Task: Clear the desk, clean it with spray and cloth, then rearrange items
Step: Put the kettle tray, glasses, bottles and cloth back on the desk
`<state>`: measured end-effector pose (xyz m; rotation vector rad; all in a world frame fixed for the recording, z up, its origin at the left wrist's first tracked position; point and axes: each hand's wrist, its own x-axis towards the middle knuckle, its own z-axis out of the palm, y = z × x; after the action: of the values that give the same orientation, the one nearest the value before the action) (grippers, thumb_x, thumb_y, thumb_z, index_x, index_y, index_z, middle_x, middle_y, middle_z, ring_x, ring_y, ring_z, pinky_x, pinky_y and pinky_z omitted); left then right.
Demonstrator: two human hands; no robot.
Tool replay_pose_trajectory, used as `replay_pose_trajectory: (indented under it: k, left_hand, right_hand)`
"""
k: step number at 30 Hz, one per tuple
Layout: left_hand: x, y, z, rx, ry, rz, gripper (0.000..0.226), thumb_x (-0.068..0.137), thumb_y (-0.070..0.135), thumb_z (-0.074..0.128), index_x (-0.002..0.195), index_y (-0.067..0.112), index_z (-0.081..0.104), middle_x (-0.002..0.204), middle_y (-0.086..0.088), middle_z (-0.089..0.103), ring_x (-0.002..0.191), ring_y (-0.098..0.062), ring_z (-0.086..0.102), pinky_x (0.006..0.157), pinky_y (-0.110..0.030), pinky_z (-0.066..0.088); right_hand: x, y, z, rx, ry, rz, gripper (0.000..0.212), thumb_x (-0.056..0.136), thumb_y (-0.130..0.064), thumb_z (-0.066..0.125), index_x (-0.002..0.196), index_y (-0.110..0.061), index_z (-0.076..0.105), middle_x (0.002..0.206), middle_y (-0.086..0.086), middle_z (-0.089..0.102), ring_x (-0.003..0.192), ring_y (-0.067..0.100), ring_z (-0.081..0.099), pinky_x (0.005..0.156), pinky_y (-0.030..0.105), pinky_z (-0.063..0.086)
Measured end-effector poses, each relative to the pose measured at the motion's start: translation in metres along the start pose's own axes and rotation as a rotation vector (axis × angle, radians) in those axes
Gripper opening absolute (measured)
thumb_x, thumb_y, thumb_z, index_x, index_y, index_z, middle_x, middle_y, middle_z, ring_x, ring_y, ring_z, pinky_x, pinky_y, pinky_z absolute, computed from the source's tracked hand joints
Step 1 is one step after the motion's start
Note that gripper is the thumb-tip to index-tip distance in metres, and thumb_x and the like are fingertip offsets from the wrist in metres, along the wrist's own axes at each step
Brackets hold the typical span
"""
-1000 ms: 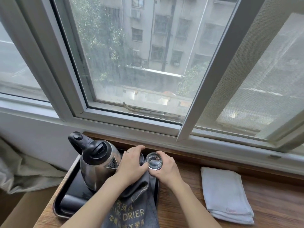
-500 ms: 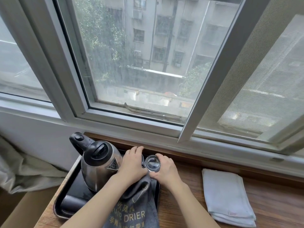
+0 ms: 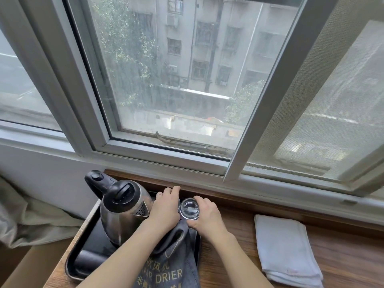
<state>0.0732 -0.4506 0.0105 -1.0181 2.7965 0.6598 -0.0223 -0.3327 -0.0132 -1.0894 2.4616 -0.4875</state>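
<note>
A clear glass (image 3: 189, 208) is held upright at the back right corner of a black tray (image 3: 70, 265), close under the window sill. It is grasped by the right hand (image 3: 204, 215), whose fingers (image 3: 200, 199) are curled round its far side while the thumb is pressed near its base. The left hand (image 3: 166, 206) is laid just beside it, between the glass and a steel kettle (image 3: 122, 213); its fingers are bent over something that is hidden beneath the palm, so whether anything is gripped there cannot be told. The kettle is stood upright on the tray, its spout turned toward the hands. A grey cloth bag (image 3: 172, 271) printed "HAIR DRIER" is draped over the tray's near right part, under the left forearm. The tray is set at the left end of a wooden desk (image 3: 234, 267). A folded white cloth (image 3: 286, 250) is laid flat on the desk, well apart to the right.
</note>
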Motion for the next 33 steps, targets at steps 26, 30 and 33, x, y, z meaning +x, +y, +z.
replay_pose_trajectory:
  k: [26, 30, 33]
  left_hand:
    - [0.003, -0.007, 0.007, -0.108, 0.06, 0.049, 0.064, 0.08, 0.021, 0.058, 0.139, 0.017, 0.037, 0.127, -0.006, 0.056, 0.118, -0.029, 0.048, 0.1, -0.039, 0.04]
    - [0.001, -0.004, 0.011, -0.093, 0.103, 0.035, 0.065, 0.08, 0.027, 0.05, 0.142, 0.014, 0.037, 0.132, -0.005, 0.053, 0.118, -0.032, 0.047, 0.099, -0.044, 0.042]
    - [0.005, -0.003, 0.011, -0.136, 0.092, 0.019, 0.059, 0.083, 0.026, 0.051, 0.139, 0.013, 0.038, 0.13, -0.006, 0.055, 0.117, -0.032, 0.046, 0.1, -0.046, 0.041]
  right_hand:
    - [-0.001, 0.004, 0.0, 0.059, -0.021, 0.033, 0.082, 0.085, -0.04, 0.072, 0.154, -0.017, 0.034, 0.137, 0.008, 0.05, 0.126, 0.029, 0.048, 0.106, 0.03, 0.036]
    - [-0.002, 0.005, -0.003, 0.085, -0.019, 0.049, 0.077, 0.087, -0.037, 0.068, 0.154, -0.019, 0.034, 0.136, 0.009, 0.05, 0.127, 0.029, 0.048, 0.105, 0.032, 0.038]
    - [-0.002, 0.007, -0.004, 0.101, -0.002, 0.062, 0.07, 0.086, -0.036, 0.068, 0.147, -0.019, 0.041, 0.13, 0.007, 0.053, 0.122, 0.029, 0.051, 0.102, 0.033, 0.041]
